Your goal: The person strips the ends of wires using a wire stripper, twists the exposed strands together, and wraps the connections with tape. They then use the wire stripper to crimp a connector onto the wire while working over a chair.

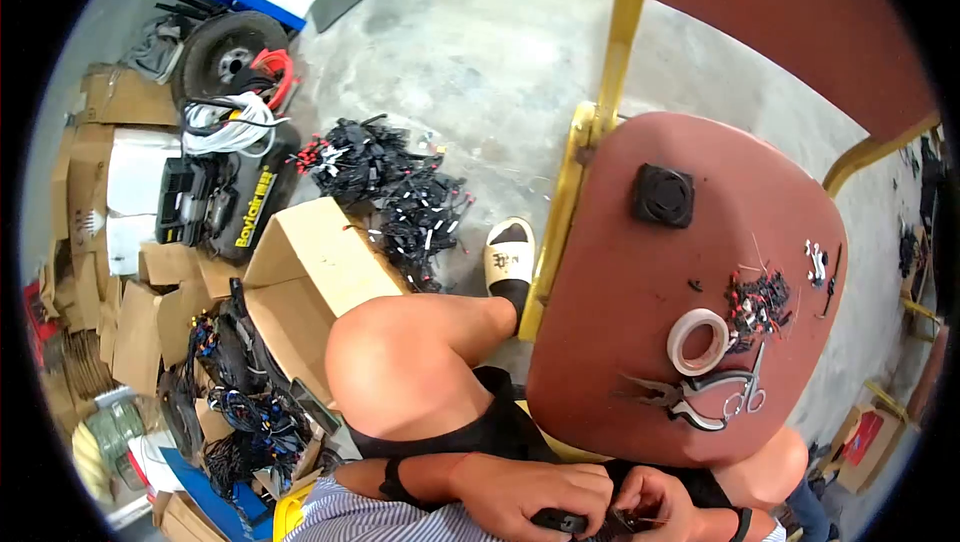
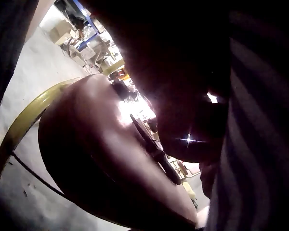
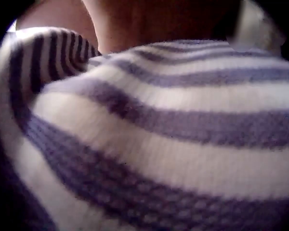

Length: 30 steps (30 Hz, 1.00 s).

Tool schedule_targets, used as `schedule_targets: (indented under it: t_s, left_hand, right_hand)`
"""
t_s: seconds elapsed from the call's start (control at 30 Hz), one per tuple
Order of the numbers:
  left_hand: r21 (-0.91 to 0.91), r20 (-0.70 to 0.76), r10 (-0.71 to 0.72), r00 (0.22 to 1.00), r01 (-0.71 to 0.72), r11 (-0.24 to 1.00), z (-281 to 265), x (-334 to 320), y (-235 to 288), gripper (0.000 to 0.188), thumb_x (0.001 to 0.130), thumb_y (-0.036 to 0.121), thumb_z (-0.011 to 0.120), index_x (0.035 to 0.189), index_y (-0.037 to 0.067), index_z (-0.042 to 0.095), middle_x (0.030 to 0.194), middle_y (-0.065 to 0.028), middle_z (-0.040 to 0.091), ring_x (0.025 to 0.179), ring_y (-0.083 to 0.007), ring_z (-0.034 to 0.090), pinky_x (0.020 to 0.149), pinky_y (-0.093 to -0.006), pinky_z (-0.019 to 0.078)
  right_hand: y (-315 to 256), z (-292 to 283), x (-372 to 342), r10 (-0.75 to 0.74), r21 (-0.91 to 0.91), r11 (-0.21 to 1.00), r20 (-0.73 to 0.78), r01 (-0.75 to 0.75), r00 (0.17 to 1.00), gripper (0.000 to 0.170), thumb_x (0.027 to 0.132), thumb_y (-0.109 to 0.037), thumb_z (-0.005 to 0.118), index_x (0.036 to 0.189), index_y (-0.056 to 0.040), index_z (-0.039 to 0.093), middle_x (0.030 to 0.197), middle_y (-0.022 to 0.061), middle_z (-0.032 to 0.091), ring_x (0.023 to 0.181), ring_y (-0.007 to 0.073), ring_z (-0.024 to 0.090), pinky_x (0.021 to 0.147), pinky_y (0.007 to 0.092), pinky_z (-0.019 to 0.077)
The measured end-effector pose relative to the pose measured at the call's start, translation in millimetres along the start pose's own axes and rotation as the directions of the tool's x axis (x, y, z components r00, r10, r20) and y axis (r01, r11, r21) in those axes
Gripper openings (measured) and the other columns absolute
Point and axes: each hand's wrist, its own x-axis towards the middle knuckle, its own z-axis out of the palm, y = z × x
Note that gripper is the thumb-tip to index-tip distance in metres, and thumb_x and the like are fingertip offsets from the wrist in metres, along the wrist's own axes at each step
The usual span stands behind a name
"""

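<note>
In the head view, both hands are close together at the lap, at the bottom edge. My left hand (image 1: 535,494) curls round a small black plastic part (image 1: 560,520), most of which its fingers hide. Beside it, my right hand (image 1: 660,504) pinches a small dark piece with a thin reddish wire (image 1: 650,519); I cannot tell what kind of piece it is. Just beyond the hands is a brown-red chair seat (image 1: 620,272). On it lie pliers (image 1: 690,414), scissors (image 1: 745,400), a tape roll (image 1: 676,344) and a pile of small black and red parts (image 1: 757,307).
A square black fan (image 1: 663,196) and small white pieces (image 1: 816,262) also lie on the seat. Left of the knee stands an open cardboard box (image 1: 340,242), near black cable bundles (image 1: 400,192) on the floor. The striped shirt (image 3: 159,130) fills most of the right wrist view.
</note>
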Motion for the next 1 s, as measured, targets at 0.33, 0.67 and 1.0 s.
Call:
schedule_targets:
  t_s: [0.33,0.67,1.0]
  left_hand:
    - [-0.048,0.085,0.066,0.994,-0.062,0.997,1,-5,3,0.020,0.096,0.021,0.063,0.106,0.004,0.063,0.103,-0.0143,0.057,0.099,-0.0331,0.054,0.091,-0.0431,0.0429]
    - [-0.390,-0.258,0.074,0.963,-0.173,0.905,-27,-26,22,0.007,0.087,0.003,0.063,0.093,0.004,0.062,0.107,-0.0128,0.062,0.110,-0.0315,0.054,0.100,-0.0464,0.0407]
    - [-0.334,-0.386,-0.107,0.916,-0.031,0.942,3,-10,26,0.010,0.088,0.006,0.065,0.097,0.004,0.062,0.104,-0.0140,0.061,0.112,-0.0306,0.054,0.105,-0.0472,0.0388]
  right_hand:
    - [15,2,-1,-0.185,-0.126,0.972,0.095,0.197,0.978,0.038,0.073,-0.002,0.077,0.099,-0.0068,0.050,0.083,0.0023,0.057,0.068,0.0105,0.050,0.061,0.0261,0.0391]
    - [-56,-26,-3,-0.346,-0.223,0.931,-0.292,0.288,0.892,0.029,0.077,0.000,0.067,0.100,-0.0048,0.052,0.076,0.0050,0.057,0.059,0.0155,0.055,0.053,0.0277,0.0458]
    - [-49,-48,6,-0.668,-0.719,0.658,-0.421,0.223,0.613,0.039,0.095,-0.014,0.074,0.121,-0.0015,0.047,0.091,0.0070,0.066,0.081,0.0099,0.059,0.070,0.0283,0.0483]
